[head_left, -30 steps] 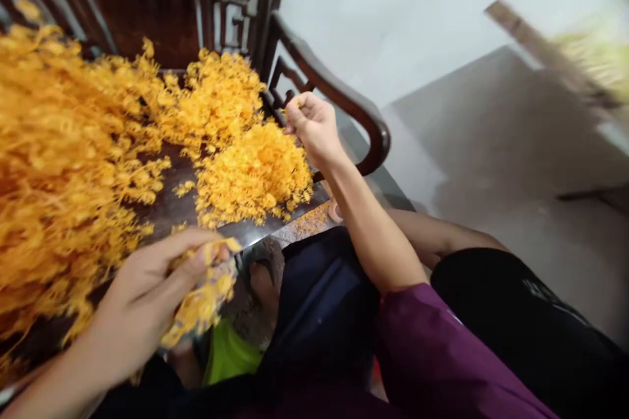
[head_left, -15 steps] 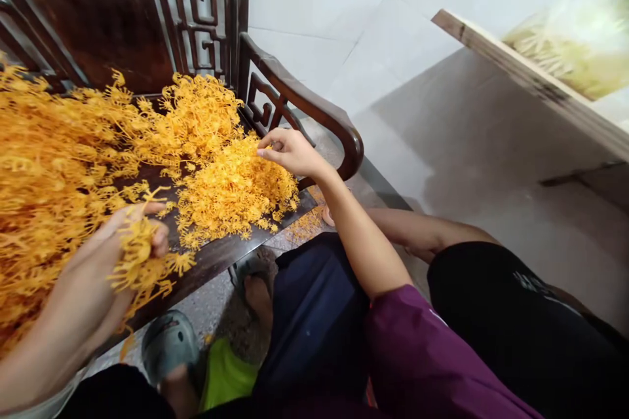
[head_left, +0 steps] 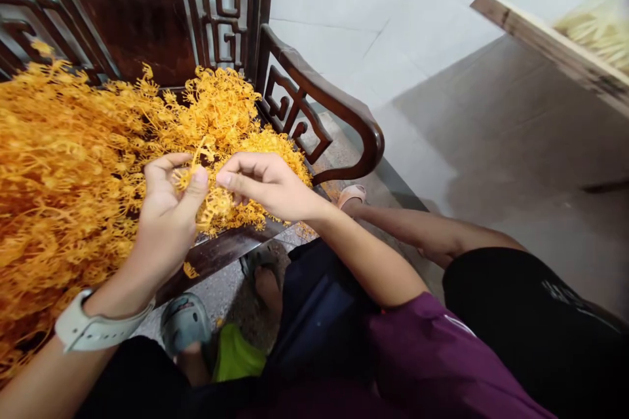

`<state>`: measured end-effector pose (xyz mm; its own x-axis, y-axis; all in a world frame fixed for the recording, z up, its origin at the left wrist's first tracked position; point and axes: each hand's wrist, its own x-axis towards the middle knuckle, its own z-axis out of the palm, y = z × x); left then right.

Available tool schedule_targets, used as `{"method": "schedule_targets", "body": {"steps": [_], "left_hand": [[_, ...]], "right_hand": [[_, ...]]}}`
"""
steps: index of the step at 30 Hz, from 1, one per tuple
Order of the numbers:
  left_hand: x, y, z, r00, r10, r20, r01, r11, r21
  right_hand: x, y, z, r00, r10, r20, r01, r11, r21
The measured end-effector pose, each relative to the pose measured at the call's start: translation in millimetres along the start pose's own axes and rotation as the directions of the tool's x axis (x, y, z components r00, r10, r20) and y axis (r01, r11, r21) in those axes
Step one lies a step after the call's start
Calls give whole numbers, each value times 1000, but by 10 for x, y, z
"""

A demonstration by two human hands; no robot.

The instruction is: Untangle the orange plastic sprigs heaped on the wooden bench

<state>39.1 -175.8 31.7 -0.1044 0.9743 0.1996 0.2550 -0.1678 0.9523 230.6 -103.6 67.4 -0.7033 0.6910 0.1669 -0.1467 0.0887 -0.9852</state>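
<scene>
Left fingers (head_left: 197, 184) gripping orange pieces (head_left: 182, 177), right fingers (head_left: 248, 165) curled, hold unclear, pile (head_left: 63, 177) cropped at left

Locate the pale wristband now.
Lower left in the head view, the pale wristband is around the wrist of the left hand, near the large orange pile.

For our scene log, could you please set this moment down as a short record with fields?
Left hand: raised, a few orange pieces at its fingertips
Right hand: beside the left thumb, fingers bent; whether it holds anything cannot be told
Pile: many orange, branching pieces heaped on the seat, behind and left of the hands
Bench: dark carved wood, curved armrest
Left wrist: pale band
Upper right: wooden edge, yellowish material beside it
</scene>
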Motion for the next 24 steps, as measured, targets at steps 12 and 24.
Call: {"method": "schedule_targets", "body": {"steps": [12, 24], "left_hand": [[-62, 208, -5, 975, 45, 217, -66, 994, 91], [-252, 238, -28, 956, 244, 161, -291, 857, 425]], "right_hand": [[22, 34, -126, 996, -62, -63, 61, 998, -15], [123, 198, -132, 991, 76, -108, -67, 994, 82]]}}
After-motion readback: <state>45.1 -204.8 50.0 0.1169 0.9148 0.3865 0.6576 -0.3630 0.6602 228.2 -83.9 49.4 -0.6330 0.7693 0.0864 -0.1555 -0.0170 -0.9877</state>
